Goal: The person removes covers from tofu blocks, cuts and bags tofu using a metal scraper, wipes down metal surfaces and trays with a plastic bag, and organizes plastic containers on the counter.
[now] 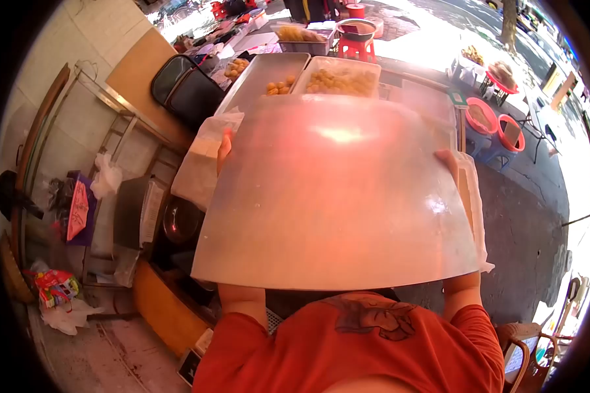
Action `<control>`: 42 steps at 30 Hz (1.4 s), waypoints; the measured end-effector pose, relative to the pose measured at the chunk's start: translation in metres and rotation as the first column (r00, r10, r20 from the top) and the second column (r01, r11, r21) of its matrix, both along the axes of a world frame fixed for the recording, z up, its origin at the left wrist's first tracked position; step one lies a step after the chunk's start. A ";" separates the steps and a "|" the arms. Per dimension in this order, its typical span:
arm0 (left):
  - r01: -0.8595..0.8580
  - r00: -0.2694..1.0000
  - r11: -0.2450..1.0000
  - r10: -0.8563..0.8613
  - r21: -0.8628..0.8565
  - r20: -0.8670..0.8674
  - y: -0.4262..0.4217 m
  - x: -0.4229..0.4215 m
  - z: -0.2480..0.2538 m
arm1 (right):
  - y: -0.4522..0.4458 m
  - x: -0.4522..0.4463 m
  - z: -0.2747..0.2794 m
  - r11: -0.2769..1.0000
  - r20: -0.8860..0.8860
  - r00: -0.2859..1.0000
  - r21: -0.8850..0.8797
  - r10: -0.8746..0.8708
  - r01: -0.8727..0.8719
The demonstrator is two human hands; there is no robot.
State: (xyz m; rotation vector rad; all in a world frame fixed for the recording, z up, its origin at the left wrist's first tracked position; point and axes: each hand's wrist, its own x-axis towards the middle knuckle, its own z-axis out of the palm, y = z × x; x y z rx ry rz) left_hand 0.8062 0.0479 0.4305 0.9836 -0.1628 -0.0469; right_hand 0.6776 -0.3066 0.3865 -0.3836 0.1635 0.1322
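Note:
A large, smooth metal tray [341, 209] spans the middle of the view, its shiny surface reflecting red and white light. My left hand [224, 149] grips its left edge, with the fingers partly showing. On the opposite edge, my right hand [448, 160] is closed around the side, partly hidden. Both forearms pass beneath the near edge. Pale cloth or plastic sheeting [200, 173] shows beyond the tray on the left, and more pale sheeting [473, 203] shows along the right.
Behind lie a shallow metal tray [242, 84] and a white tray [344, 76], both holding small yellow-orange pieces. A black folding chair [187, 85] leans at the left. Pink basins [482, 114] sit on stools at the right. A wooden piece [164, 304] stands near my left side.

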 end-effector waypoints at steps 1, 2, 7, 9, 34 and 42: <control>0.135 0.983 0.982 -0.150 -0.134 -0.108 0.012 0.000 -0.004 | 0.005 0.007 -0.005 0.997 -0.005 1.000 -0.070 -0.015 0.015; 0.271 0.928 0.920 -0.328 -0.283 -0.177 0.022 0.001 -0.011 | 0.008 0.015 -0.011 0.989 -0.009 0.999 -0.139 -0.042 0.041; 0.321 0.838 0.918 -0.161 0.233 -0.522 0.131 0.014 -0.112 | 0.014 0.045 -0.032 0.809 0.005 0.978 -0.560 -0.209 0.176; 0.378 0.796 0.916 -0.397 -0.136 -0.458 0.136 -0.006 -0.115 | 0.022 0.055 -0.037 0.598 0.101 0.968 -0.770 -0.228 0.222; 0.197 0.980 0.979 -0.196 0.043 -0.024 0.175 -0.048 0.059 | 0.009 -0.187 -0.148 -0.696 -0.294 0.940 -0.639 -0.171 -0.327; 0.218 0.976 0.975 -0.217 0.033 -0.026 0.189 -0.075 0.058 | -0.065 -0.070 -0.149 -0.180 0.269 0.678 -0.963 -0.684 0.201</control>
